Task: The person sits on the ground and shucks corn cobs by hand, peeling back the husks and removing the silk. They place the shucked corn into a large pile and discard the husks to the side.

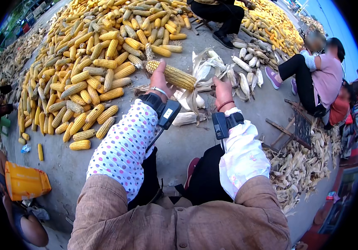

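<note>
My left hand (160, 81) is closed around a yellow corn cob (175, 77), thumb along its top. The kernels are bare, and pale husk (204, 66) spreads from the cob's right end. At that end my right hand (223, 92) is closed with its thumb up, on the husk leaves as far as I can see; its fingertips are partly hidden. Below and beyond the hands, ears still in their pale husks (184, 119) lie on the concrete. Dark devices are strapped to both wrists.
A large heap of husked corn (100, 62) rises at the left and ahead. More unhusked ears (252, 58) lie ahead right. Loose husks (299, 166) and a low folding chair (289, 129) are at the right. A yellow bucket (27, 181) is at lower left. Other people sit nearby.
</note>
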`<state>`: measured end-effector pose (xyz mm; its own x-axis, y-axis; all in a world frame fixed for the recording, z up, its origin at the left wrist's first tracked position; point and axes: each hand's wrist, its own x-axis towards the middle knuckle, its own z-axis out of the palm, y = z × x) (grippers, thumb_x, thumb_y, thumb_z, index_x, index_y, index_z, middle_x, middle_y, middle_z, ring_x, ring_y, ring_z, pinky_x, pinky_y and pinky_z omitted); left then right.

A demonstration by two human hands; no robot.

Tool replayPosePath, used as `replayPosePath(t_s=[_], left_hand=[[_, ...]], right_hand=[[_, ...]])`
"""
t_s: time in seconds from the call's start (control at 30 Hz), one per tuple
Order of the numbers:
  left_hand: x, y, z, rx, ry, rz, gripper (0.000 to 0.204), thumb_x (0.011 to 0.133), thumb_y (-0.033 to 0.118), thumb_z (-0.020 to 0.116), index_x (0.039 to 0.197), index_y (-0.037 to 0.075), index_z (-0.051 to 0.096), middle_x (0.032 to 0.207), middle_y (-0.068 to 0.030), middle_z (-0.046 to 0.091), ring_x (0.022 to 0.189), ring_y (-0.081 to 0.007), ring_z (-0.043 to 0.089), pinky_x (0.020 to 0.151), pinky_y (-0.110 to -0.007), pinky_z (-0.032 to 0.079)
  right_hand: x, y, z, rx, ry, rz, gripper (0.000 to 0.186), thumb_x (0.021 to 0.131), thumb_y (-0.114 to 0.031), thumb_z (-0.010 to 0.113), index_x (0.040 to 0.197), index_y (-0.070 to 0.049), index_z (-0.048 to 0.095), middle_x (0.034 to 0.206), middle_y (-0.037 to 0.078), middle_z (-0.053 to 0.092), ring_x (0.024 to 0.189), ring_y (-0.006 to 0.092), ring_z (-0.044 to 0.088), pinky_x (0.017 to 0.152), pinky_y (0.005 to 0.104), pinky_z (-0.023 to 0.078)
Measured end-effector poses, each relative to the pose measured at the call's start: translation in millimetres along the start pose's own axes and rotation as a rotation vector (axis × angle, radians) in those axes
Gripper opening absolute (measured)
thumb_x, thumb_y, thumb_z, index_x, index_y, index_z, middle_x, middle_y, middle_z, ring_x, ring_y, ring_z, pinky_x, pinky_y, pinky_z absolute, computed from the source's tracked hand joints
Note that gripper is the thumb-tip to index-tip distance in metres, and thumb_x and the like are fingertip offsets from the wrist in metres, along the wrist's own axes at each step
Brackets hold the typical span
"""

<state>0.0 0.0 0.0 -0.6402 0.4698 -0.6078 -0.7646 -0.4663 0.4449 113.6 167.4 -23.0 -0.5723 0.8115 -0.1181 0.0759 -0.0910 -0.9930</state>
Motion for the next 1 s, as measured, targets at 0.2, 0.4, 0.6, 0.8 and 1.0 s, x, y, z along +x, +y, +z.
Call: replayPosePath(t_s=[0.2,0.4,0.6,0.8,1.0], left_hand=[[4,-7,-8,0.038,0.073,0.056,0.044,0.077,0.044,0.062,0.106,0.014,0.048,0.097,-0.0033,0.054,0.093,-0.0217,0.050,0.079,-0.044,0.038],[5,-1,-10,0.096,0.042,0.075,0.044,0.077,0.045,0.062,0.105,0.014,0.048,0.096,-0.0034,0.054,0.091,-0.0225,0.050,0.077,-0.045,0.038],[-5,10,-5,-0.016,0.016,-0.001,0.044,0.079,0.047,0.060,0.106,0.014,0.048,0.110,-0.0060,0.049,0.110,-0.0273,0.039,0.095,-0.048,0.026],[-5,8,-2,-0.021,0.014,0.007,0.050,0.078,0.048,0.060,0.111,0.014,0.045,0.113,-0.0072,0.047,0.110,-0.0287,0.039,0.095,-0.049,0.026],[0,12,-7,0.004,-0.026,0.012,0.054,0.077,0.050,0.060,0.114,0.014,0.043,0.114,-0.0081,0.046,0.109,-0.0308,0.040,0.093,-0.050,0.028]], right_hand=[[-51,-31,13,-0.487,-0.127,-0.767,0.019,0.081,-0.018,0.061,0.081,-0.002,0.052,0.065,0.002,0.051,0.058,0.0112,0.046,0.054,0.0282,0.041],[-53,-17,32,-0.996,-0.282,-0.621,0.020,0.080,-0.026,0.056,0.087,-0.007,0.055,0.073,0.018,0.060,0.070,0.0362,0.058,0.062,0.0440,0.045],[-32,-5,16,-1.062,-0.175,-0.591,0.020,0.081,-0.025,0.056,0.083,-0.006,0.055,0.074,0.019,0.060,0.073,0.0389,0.057,0.064,0.0475,0.044],[-18,6,9,-0.992,-0.175,-0.539,0.022,0.080,-0.025,0.056,0.084,-0.003,0.055,0.077,0.022,0.059,0.077,0.0400,0.057,0.067,0.0480,0.044],[-31,-3,16,-1.069,-0.096,-0.559,0.018,0.081,-0.020,0.053,0.083,-0.002,0.053,0.076,0.021,0.060,0.076,0.0395,0.058,0.067,0.0478,0.045]])
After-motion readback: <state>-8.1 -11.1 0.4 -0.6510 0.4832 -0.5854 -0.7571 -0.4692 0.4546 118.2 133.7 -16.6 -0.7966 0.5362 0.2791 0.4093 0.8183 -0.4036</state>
